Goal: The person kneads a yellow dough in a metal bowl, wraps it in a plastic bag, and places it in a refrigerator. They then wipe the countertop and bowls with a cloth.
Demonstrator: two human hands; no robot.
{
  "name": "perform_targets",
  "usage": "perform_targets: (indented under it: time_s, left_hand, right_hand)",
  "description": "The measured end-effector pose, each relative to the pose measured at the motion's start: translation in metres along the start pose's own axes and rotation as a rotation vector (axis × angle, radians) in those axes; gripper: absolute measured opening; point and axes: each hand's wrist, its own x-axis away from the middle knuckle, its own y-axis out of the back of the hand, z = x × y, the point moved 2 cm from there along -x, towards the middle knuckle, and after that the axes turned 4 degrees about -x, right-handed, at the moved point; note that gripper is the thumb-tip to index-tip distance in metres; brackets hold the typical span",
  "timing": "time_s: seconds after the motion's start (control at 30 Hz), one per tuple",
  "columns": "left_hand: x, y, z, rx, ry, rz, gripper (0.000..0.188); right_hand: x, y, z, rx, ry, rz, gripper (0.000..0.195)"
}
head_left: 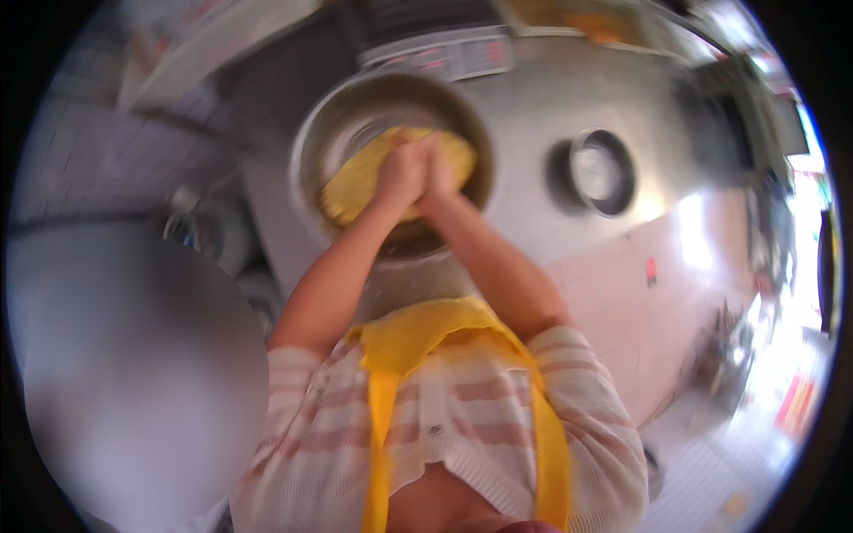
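A large mass of yellow dough (353, 183) lies in a wide steel bowl (306, 126) in front of me. My left hand (400, 174) and my right hand (440, 170) meet side by side over the middle of the dough, fingers curled in and pressed against it. Both forearms reach down into the bowl from its near side. Blur hides the fingertips and how deep they sink. Part of the bowl's bare inner bottom shows beyond the dough.
A digital scale (480, 54) stands just behind the bowl. Farther right on the steel table (526, 213) sits a small round metal bowl (598, 172). A pinkish surface (613, 320) adjoins the table's near right edge. A blurred grey patch covers the lower left.
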Motion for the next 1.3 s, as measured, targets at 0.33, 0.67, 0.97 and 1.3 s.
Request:
perform_targets:
  time_s: [0.33,0.67,0.97,1.3]
  left_hand:
    - [0.003,0.034,0.008,-0.624,-0.383,-0.410,0.031]
    - [0.028,0.005,-0.010,0.956,0.010,-0.399,0.043]
    - [0.008,0.032,0.012,1.423,0.059,-0.097,0.038]
    - [0.067,0.010,-0.030,1.094,-0.046,-0.039,0.083]
  right_hand:
    - [0.034,-0.010,-0.014,0.229,-0.137,0.166,0.082]
    - [-0.045,0.006,-0.057,0.486,0.559,0.361,0.052]
    - [0.006,0.005,-0.014,0.466,0.496,0.553,0.066]
    - [-0.001,-0.041,-0.005,1.268,0.742,0.201,0.046]
